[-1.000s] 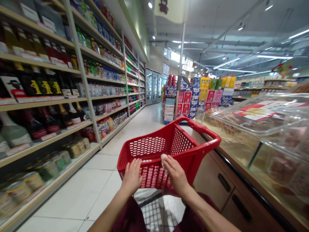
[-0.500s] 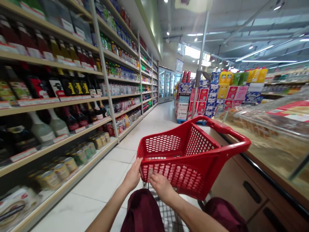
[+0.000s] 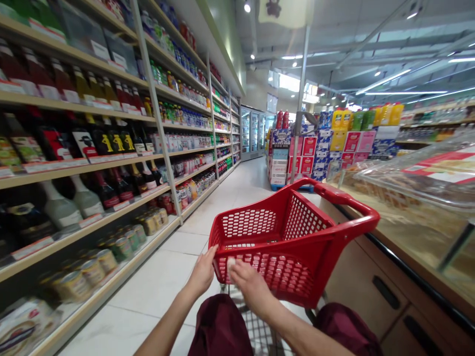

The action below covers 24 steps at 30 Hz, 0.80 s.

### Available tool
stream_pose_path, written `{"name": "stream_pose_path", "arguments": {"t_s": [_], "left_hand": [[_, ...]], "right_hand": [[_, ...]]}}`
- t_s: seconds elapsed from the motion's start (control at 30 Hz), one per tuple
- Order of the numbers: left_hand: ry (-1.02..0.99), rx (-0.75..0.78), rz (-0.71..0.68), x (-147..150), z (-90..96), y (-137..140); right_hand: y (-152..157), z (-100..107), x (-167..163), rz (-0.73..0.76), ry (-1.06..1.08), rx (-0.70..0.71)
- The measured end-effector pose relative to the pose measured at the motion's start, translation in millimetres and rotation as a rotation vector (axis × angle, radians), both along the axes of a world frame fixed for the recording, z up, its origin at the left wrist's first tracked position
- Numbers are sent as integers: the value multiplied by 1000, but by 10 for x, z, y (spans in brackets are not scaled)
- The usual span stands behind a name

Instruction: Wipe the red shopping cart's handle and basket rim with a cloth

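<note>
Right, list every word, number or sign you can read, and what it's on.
No text can be read.
Bottle labels: blurred.
Shelf tags: too small.
Red boxes: print too small.
Red-and-white label: blurred.
Red cart: no lettering seen.

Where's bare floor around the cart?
Floor tiles lie bare between left shelving and red cart. Crowded: cart's near side, with left hand at its corner and right hand holding a white wad; also the handle end, close to the counter.
</note>
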<state>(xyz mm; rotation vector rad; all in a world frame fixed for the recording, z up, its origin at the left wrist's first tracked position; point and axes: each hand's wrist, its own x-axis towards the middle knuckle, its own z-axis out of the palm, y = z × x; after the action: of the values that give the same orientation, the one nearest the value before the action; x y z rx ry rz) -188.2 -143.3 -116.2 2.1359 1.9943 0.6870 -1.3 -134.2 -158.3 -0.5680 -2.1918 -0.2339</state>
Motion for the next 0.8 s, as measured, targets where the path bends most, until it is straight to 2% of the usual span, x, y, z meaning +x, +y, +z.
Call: {"name": "stream_pose_path", "arguments": {"t_s": [0.1,0.27,0.37,0.43,0.5,0.57,0.63,0.7,0.8], "left_hand": [[81,-16,20,166,41,10],[192,-22,-62,456,95,27],[138,3,-89,556,122,36],[-31,49,-111,646,125,34],[-339,70,-122,787,110,17],[-727,-23,-149,975,84,-21],[-1043,-195,-222,1174,61,-74],[-1214,-321,-263,1344,51,-133],[-1398,-407,-218,1511,69,-231]], "right_hand": [[75,150,289,-59,90,3],[77,12,590,-48,-9,2],[21,122,667,-81,89,-40],[-20,309,705,-68,219,-124],[-68,490,735,-85,407,-270],[-119,602,747,-106,597,-447],[-164,637,735,-93,716,-582],[-194,617,709,-86,747,-606],[-225,541,684,-136,699,-453]]}}
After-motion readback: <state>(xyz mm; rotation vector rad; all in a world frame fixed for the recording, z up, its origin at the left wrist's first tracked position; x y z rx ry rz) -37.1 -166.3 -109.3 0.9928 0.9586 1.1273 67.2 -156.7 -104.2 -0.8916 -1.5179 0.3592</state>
